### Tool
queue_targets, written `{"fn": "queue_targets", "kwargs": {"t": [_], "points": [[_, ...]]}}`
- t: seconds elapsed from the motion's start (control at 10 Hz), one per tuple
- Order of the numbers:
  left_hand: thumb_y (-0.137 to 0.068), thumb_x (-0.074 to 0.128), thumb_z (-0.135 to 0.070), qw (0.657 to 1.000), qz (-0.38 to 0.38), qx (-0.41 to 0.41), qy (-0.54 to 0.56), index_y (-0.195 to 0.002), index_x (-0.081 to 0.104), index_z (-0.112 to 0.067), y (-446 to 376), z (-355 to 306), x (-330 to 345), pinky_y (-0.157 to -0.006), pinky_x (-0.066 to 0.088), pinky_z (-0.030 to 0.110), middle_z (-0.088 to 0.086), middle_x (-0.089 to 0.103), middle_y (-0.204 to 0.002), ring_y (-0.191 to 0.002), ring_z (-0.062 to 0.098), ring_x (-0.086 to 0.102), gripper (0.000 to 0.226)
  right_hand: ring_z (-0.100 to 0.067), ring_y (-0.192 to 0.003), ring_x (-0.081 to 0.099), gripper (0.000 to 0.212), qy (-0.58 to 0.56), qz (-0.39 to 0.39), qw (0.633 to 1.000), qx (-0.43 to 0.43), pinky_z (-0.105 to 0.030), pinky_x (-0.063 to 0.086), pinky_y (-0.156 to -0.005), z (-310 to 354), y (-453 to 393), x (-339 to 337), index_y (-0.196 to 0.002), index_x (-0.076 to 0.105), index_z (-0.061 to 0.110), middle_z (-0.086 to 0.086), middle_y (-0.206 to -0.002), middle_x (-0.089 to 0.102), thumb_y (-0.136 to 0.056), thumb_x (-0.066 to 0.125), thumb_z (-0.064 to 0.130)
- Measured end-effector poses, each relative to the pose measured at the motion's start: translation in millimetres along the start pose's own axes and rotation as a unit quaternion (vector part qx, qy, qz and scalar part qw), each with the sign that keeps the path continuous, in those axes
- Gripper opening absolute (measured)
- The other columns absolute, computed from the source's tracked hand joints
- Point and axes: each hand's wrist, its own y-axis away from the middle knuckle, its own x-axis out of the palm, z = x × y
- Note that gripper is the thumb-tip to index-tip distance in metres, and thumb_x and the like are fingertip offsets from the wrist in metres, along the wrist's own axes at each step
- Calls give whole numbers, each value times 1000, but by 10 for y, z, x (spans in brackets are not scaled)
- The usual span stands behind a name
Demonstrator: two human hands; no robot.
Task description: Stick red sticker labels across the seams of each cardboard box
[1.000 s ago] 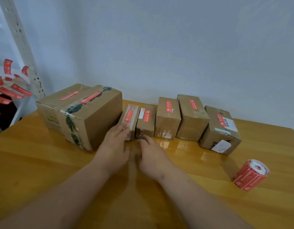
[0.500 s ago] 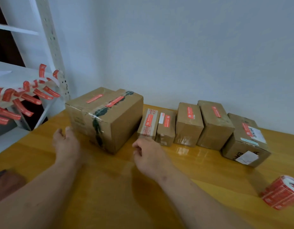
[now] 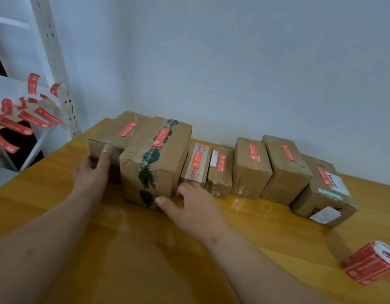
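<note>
On the wooden surface (image 3: 128, 260), against the wall: a row of cardboard boxes, catalogued largest to smallest.

Large box (image 3: 159, 163): left end of the row, dark-printed tape along its seam, one red label (image 3: 161, 137) across that seam.
Second box (image 3: 111, 133): behind and to the left of the large box, touching it; one red label on top.
Right-end box (image 3: 325, 194): white address labels on top and front, one red label near its top edge.
Two medium boxes (image 3: 251, 167): side by side, one red label on each seam.
Two small boxes (image 3: 220, 170): between the large box and the medium pair, one red label each.
Sticker roll (image 3: 371, 262): on its side at the near right, well apart from the row and from both hands.
Spare stickers (image 3: 25, 119): loose strips hanging off the shelf frame at far left.

Left hand (image 3: 94, 170): fingers straight and spread, flat against the near face of the second box. A second ago it lay by the small boxes; it has crossed to the left.
Right hand (image 3: 189, 205): fingers loosely curled at the large box's lower right corner, thumb touching its front edge; whether it grips is unclear.

Reading: the hands now bracket the two big boxes, probably to turn or shift them.
Progress: every box in view carries a label, so labelling looks complete or nearly so.
</note>
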Motion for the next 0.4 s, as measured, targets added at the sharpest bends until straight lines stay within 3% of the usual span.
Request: {"fn": "queue_targets", "kwargs": {"t": [0.1, 0.2, 0.4], "points": [[-48, 44, -100, 999, 20, 21, -25, -138, 41, -36, 57, 36, 102, -106, 36, 59, 6, 45, -141, -127, 33, 45, 110, -16, -81, 60, 51, -9, -39, 999, 33, -38, 57, -72, -85, -16, -33, -92, 57, 23, 4, -92, 58, -92, 33, 68], [-50, 52, -95, 997, 52, 37, -38, -134, 43, -40, 92, 46, 203, -105, 39, 57, 1, 47, -137, -125, 29, 46, 101, -17, -76, 61, 50, -5, -62, 995, 72, -39, 56, -67, -175, -32, -81, -88, 55, 22, 3, -86, 60, -94, 31, 66], [-88, 58, -56, 994, 99, 36, -26, -138, 39, -39, 236, 22, 384, -105, 40, 54, -4, 51, -129, -122, 26, 48, 56, -16, -80, 54, 35, -5, -88, 992, 90, -34, 52, -67, -396, -25, -129, -97, 55, 21, 2, -103, 59, -99, 37, 50]]}}
